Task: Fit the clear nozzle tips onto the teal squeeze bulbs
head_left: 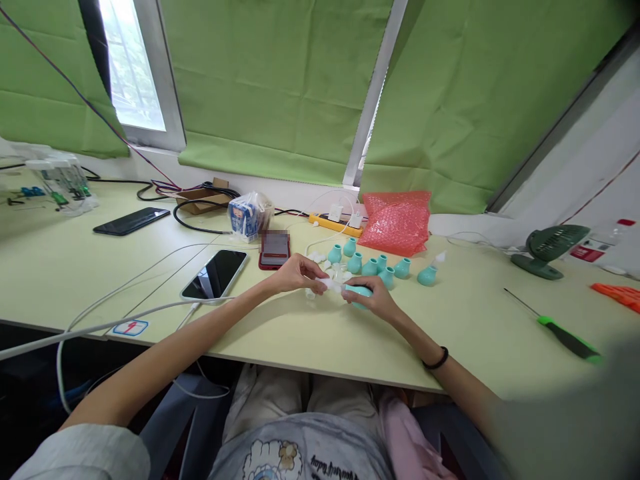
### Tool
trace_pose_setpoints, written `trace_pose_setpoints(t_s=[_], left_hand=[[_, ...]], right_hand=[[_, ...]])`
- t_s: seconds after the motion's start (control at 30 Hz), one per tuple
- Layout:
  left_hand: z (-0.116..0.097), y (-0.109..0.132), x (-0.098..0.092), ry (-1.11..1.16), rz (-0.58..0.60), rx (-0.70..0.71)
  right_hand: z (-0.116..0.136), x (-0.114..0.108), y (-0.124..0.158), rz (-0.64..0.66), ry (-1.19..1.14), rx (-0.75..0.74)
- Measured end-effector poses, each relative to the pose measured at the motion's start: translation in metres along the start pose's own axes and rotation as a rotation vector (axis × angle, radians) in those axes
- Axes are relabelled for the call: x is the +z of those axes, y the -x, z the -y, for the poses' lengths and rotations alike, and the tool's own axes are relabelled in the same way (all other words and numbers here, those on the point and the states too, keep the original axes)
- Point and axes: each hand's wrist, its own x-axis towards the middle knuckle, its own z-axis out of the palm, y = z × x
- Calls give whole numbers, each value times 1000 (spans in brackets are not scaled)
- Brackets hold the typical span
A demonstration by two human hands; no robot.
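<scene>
My right hand [376, 300] is closed around a teal bulb [359, 293] lying on its side, its neck toward the left. Pinched in the fingers of my left hand [300, 275] is a translucent white nozzle [328, 285], which meets the bulb's neck; I cannot tell how firmly the two are joined. Just beyond my hands stand several more teal bulbs [370, 267] with open necks. One teal bulb [427, 275] farther right has a clear tip on it. Small translucent pieces [338, 269] lie between my hands and the bulbs, partly hidden by my fingers.
A white-edged phone [215, 275], a dark red phone [275, 249] and a black phone [132, 221] lie leftward. Behind are a power strip [336, 225] and a red bubble-wrap bag [396, 222]. A screwdriver [569, 339] and green fan [550, 250] are at right. White cables cross the left side.
</scene>
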Motion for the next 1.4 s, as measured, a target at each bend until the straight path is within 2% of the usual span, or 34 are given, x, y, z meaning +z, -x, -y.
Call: trace_pose_setpoints(t_s=[0.17,0.27,0.37,0.43,0.6,0.73,0.8,0.9,1.03,1.23,1.4], left_hand=[[0,-1,2,-100,-48,58],[0,-3,0,-215,-130,86],[3,-5,-4,-391,-247,93],[7,-5,-6,-526,-286,94],[18,-5,-9,-835,-231,94],[23,-4,-11,-1020,-183,69],[25,-4,-11,-1084,-159,64],[28,-2,-9,-1152,-110,65],[30,0,-6,-1208,-47,71],[32,3,-4,-1253,9,85],[33,3,-3,-1256,0,93]], right_hand=[[2,-16,-1,2,115,-34],[-2,-28,-1,-85,169,-27],[-10,-43,-2,-251,215,5],[-18,-54,-4,-400,257,42],[-34,-74,-4,-777,433,189],[-35,-82,-2,-921,597,320],[-34,-83,-1,-911,743,410],[-34,-83,-2,-816,929,539],[-38,-85,-3,-723,939,609],[-46,-89,-3,-734,907,601],[-47,-83,-4,-733,908,545]])
